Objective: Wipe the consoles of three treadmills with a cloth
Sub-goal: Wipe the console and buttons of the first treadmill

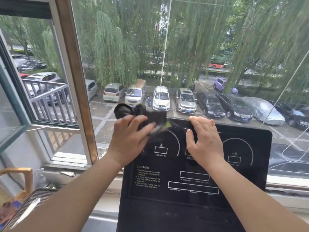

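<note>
In the head view, one black treadmill console [184, 206] is seen, set in front of a big window [117, 47]. Parked cars [161, 97] are seen far below, outside.

A dark cloth [124, 111] is pressed onto the top left corner of the console by the left hand [128, 139]. The fingers are laid out fairly straight on top of the cloth, not wrapped round it. Part of the cloth is bunched up and sticks out past the console's edge. The fingertips are blurred, so a rubbing move is likely.

The right hand [204, 143] is laid flat on the middle of the console, with its fingertips at the top edge. Nothing is held in it. The console is probably being kept steady this way.

The wiping looks to be at the top corner only. The lower part, with the white writing and boxes, is not touched by the cloth now. No other treadmills are seen, so it cannot be told how many consoles are done.
</note>
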`<state>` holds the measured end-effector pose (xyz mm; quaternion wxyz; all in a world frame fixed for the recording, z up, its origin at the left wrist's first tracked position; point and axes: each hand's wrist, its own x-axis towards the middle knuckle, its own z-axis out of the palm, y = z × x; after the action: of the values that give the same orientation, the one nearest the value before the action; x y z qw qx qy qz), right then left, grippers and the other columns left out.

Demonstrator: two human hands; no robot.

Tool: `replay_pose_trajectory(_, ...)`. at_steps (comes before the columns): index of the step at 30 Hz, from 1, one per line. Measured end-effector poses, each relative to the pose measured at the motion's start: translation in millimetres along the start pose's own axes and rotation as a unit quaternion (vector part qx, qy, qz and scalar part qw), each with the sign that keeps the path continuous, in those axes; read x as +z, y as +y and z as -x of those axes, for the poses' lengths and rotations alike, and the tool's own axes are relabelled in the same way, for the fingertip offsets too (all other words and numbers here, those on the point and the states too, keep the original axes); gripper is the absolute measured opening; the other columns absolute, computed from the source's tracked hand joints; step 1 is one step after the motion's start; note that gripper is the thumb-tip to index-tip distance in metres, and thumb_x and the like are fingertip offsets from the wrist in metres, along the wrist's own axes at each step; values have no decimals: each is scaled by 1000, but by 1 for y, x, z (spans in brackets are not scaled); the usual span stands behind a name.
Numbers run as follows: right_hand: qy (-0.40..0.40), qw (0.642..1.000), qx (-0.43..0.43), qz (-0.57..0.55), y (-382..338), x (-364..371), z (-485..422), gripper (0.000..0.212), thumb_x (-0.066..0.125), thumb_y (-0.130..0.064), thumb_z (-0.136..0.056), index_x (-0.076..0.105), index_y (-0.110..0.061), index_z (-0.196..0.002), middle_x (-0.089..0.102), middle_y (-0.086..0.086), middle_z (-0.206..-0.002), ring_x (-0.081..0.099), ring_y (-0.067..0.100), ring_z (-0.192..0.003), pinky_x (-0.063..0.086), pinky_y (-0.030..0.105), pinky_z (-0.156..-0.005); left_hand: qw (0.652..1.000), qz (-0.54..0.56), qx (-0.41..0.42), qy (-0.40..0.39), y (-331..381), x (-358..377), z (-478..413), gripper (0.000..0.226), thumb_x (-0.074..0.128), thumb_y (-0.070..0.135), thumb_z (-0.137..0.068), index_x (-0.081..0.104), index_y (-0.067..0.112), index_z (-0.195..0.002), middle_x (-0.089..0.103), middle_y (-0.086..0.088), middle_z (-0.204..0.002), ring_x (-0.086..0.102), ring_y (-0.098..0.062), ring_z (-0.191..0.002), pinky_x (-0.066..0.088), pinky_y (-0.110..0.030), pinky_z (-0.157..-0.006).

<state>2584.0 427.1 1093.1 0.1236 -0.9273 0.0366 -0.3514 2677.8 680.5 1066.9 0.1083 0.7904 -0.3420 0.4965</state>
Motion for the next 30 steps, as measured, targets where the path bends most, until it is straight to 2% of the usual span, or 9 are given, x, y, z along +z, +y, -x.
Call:
replay_pose_trajectory(2, 0, 1000, 1, -2, -1, 1, 0, 51, 44, -32, -99, 56, -15, -145, 60, -3, -142, 44, 17, -142, 10, 38, -131, 992, 20, -125, 15, 17, 6, 5, 40, 67, 35, -94, 68, 31, -134, 61, -3, -126, 44, -32, -111, 39, -43, -81)
replay_pose_trajectory(4, 1, 1000, 6, -5, -3, 1, -1, 50, 43, -30, -99, 56, -16, -145, 60, -2, -143, 44, 17, -142, 12, 41, -131, 990, 29, -139, 9, 45, 11, 21, 44, 68, 33, -93, 66, 29, -136, 58, -5, -121, 46, -32, -104, 40, -42, -77)
replay_pose_trajectory(10, -6, 1000, 15, -11, -3, 1, -1, 45, 47, -22, -102, 56, -16, -145, 60, -2, -144, 44, 17, -143, 12, 41, -130, 982, 74, 163, -65, 56, 9, 73, 38, 69, 28, -90, 67, 33, -128, 63, 5, -115, 61, -26, -91, 49, -40, -69)
replay_pose_trajectory(12, -16, 1000, 15, -8, -3, -2, -2, 48, 43, -25, -100, 57, -17, -146, 59, -3, -144, 44, 17, -143, 13, 40, -130, 976, 61, 198, -68, 34, 6, 49, 35, 66, 29, -93, 68, 33, -128, 65, 5, -115, 60, -27, -92, 47, -41, -70)
replay_pose_trajectory(19, -62, 998, 12, -14, 24, -43, -6, 43, 47, -21, -102, 64, -17, -141, 60, -5, -148, 48, 17, -142, 29, 34, -124, 990, 35, -138, -15, 38, 11, -7, 44, 69, 38, -93, 66, 32, -137, 55, -1, -121, 45, -33, -103, 42, -47, -76)
replay_pose_trajectory(21, -33, 997, 37, 56, 46, -54, 1, 48, 43, -27, -98, 65, -11, -138, 63, 4, -143, 52, 24, -138, 30, 39, -123, 993, 39, -106, -26, 61, 16, 11, 47, 71, 37, -92, 65, 30, -137, 54, -2, -119, 45, -32, -100, 44, -46, -73)
replay_pose_trajectory(26, -95, 984, 44, 142, 94, -69, 14, 61, 29, -44, -99, 46, -22, -154, 47, 0, -159, 33, 20, -152, 15, 50, -128, 985, 64, 145, -70, 67, 13, 20, 43, 59, 33, -91, 68, 28, -132, 59, -1, -116, 53, -31, -92, 46, -45, -69)
replay_pose_trajectory(28, -95, 984, 60, 140, 106, -71, 11, 61, 27, -51, -100, 44, -31, -155, 45, 6, -158, 30, 26, -153, 11, 51, -129, 987, 34, 141, -68, 56, 14, -11, 44, 51, 37, -93, 67, 29, -133, 56, -3, -119, 52, -33, -95, 44, -47, -73)
replay_pose_trajectory(30, -88, 986, 71, 122, 117, -70, 10, 60, 24, -55, -98, 48, -38, -151, 50, 10, -148, 35, 30, -147, 10, 53, -128, 999, 12, 14, -51, 59, 18, -36, 42, 58, 38, -95, 68, 29, -134, 55, -4, -121, 48, -36, -100, 42, -49, -77)
